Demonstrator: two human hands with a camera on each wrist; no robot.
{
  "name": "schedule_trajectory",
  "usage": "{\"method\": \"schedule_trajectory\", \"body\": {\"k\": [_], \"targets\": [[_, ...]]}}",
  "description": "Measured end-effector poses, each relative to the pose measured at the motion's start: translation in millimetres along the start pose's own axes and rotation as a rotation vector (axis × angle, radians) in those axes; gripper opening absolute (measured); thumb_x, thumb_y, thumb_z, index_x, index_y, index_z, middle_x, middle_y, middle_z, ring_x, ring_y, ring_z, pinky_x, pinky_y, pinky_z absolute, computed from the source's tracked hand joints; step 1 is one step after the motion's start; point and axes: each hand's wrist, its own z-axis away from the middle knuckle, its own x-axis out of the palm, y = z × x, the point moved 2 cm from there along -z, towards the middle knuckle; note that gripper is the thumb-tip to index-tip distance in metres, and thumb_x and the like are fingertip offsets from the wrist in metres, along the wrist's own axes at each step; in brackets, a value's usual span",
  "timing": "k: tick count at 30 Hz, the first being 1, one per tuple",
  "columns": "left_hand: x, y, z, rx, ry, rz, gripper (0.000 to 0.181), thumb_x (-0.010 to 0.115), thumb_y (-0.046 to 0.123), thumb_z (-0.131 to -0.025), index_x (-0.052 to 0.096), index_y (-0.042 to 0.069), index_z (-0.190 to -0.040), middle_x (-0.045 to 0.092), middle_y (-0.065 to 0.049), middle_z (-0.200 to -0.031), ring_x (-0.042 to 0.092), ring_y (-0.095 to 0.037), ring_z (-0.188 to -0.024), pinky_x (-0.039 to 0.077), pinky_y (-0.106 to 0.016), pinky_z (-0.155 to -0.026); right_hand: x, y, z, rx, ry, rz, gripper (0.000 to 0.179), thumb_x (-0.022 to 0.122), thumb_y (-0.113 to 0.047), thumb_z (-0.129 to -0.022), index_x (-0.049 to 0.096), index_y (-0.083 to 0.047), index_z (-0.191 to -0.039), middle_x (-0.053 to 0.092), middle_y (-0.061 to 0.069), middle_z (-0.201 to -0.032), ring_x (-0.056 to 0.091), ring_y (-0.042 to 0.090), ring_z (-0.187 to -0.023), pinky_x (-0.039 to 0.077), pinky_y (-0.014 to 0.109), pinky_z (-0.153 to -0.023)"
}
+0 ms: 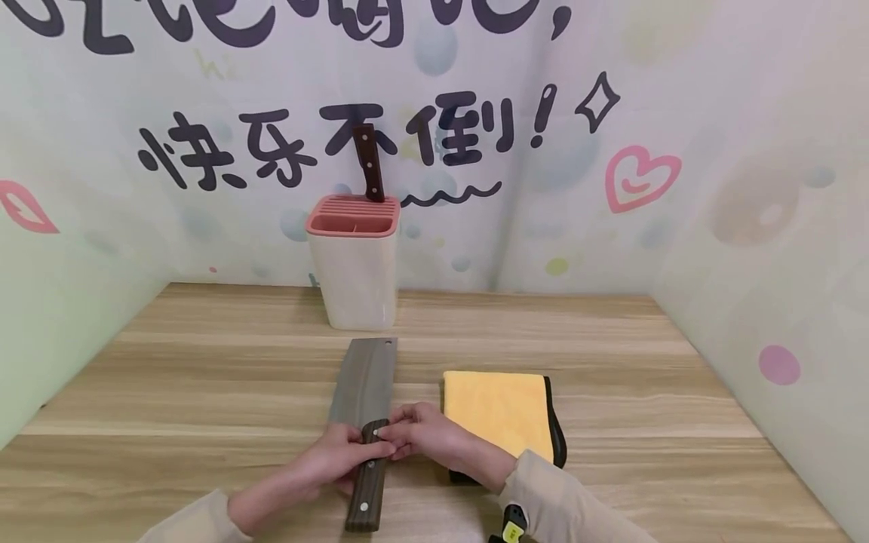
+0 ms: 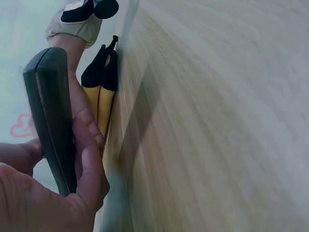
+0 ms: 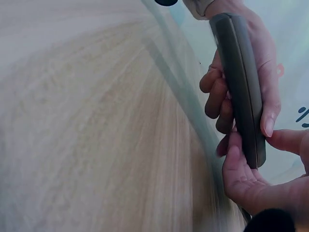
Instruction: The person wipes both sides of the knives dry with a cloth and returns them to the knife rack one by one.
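Observation:
A cleaver with a broad grey blade and a dark riveted handle points away from me, toward the back of the table. My left hand grips the handle from the left, thumb across its top and fingers curled underneath. From the right, my right hand pinches the same handle near the blade. In the left wrist view the handle stands off the wooden surface. The right wrist view shows the handle between both hands, with the blade largely hidden.
A folded yellow cloth with black edging lies just right of the cleaver, partly under my right forearm. Behind the blade stands a white knife holder with a pink slotted top, holding a dark-handled knife. Printed walls enclose the wooden table.

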Motion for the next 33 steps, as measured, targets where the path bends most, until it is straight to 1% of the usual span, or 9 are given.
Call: {"method": "schedule_trajectory", "body": {"k": [3,5,11,15,20,23,27,30,33], "targets": [[1.8,-2.0,-1.0,-0.025,-0.037,0.040,0.025,0.066,0.027,-0.079,0.051,0.007,-0.073,0.049,0.004,-0.059,0.051,-0.006,-0.052,0.046,-0.019,-0.045,0.5,1.4,0.8,0.015,0.011,-0.025,0.006,0.054,-0.001,-0.084,0.050,0.003,-0.086,0.057,0.002,-0.071,0.054,0.007,-0.065,0.048,0.019,-0.062],[2.6,-2.7,-1.1,-0.038,-0.064,0.063,0.024,0.066,0.025,-0.079,0.051,0.007,-0.074,0.051,0.003,-0.060,0.052,-0.007,-0.054,0.046,-0.020,-0.046,0.5,2.4,2.1,0.035,0.028,-0.033,0.008,0.056,0.001,-0.083,0.048,0.001,-0.086,0.057,0.003,-0.071,0.054,0.007,-0.064,0.047,0.018,-0.060],[4.6,-2.9,-0.1,-0.040,-0.125,0.105,0.020,0.065,0.016,-0.080,0.053,-0.001,-0.081,0.059,-0.001,-0.065,0.058,-0.009,-0.059,0.050,-0.022,-0.051,0.8,5.9,4.9,0.060,0.072,-0.012,0.019,0.057,0.002,-0.081,0.045,0.003,-0.097,0.057,0.007,-0.078,0.056,0.009,-0.067,0.049,0.019,-0.063],[5.5,-1.6,-0.7,0.001,-0.166,0.134,0.020,0.064,0.011,-0.081,0.055,-0.006,-0.086,0.064,-0.006,-0.070,0.063,-0.015,-0.064,0.053,-0.027,-0.057,0.4,6.7,6.1,0.049,0.102,0.004,0.022,0.059,0.002,-0.080,0.045,0.004,-0.097,0.055,0.008,-0.081,0.055,0.010,-0.067,0.049,0.020,-0.062],[6.5,1.1,-0.7,0.057,-0.209,0.179,0.020,0.064,0.009,-0.081,0.055,-0.007,-0.087,0.064,-0.007,-0.068,0.064,-0.018,-0.063,0.054,-0.030,-0.058,-1.7,5.9,8.4,0.016,0.129,0.026,0.022,0.062,0.001,-0.078,0.047,0.004,-0.095,0.056,0.008,-0.081,0.055,0.010,-0.066,0.049,0.021,-0.062],[7.2,2.5,0.5,0.075,-0.220,0.208,0.022,0.063,0.008,-0.082,0.051,-0.008,-0.091,0.063,-0.008,-0.067,0.064,-0.018,-0.061,0.054,-0.033,-0.059,-2.8,5.6,10.2,-0.009,0.143,0.027,0.020,0.063,0.000,-0.077,0.051,0.006,-0.093,0.058,0.007,-0.078,0.055,0.009,-0.065,0.049,0.021,-0.062],[8.5,5.1,1.3,0.135,-0.231,0.248,0.027,0.059,0.003,-0.083,0.043,-0.012,-0.099,0.063,-0.012,-0.072,0.063,-0.018,-0.060,0.054,-0.035,-0.061,-5.2,3.4,13.0,-0.056,0.152,-0.013,0.017,0.061,-0.002,-0.079,0.054,0.009,-0.090,0.061,0.006,-0.076,0.058,0.010,-0.066,0.052,0.026,-0.068],[8.6,7.8,1.1,0.189,-0.239,0.264,0.030,0.058,0.001,-0.083,0.039,-0.013,-0.102,0.061,-0.014,-0.074,0.063,-0.018,-0.060,0.054,-0.036,-0.061,-8.1,-0.2,15.1,-0.097,0.149,-0.056,0.023,0.058,-0.003,-0.081,0.053,0.013,-0.097,0.062,0.007,-0.081,0.060,0.011,-0.071,0.052,0.029,-0.073],[8.9,10.5,1.1,0.214,-0.253,0.253,0.033,0.057,0.002,-0.084,0.037,-0.014,-0.105,0.061,-0.012,-0.072,0.062,-0.016,-0.060,0.054,-0.034,-0.061,-11.5,-3.8,16.8,-0.115,0.143,-0.083,0.031,0.057,-0.005,-0.082,0.051,0.015,-0.105,0.062,0.010,-0.089,0.061,0.013,-0.076,0.051,0.031,-0.077]]}}
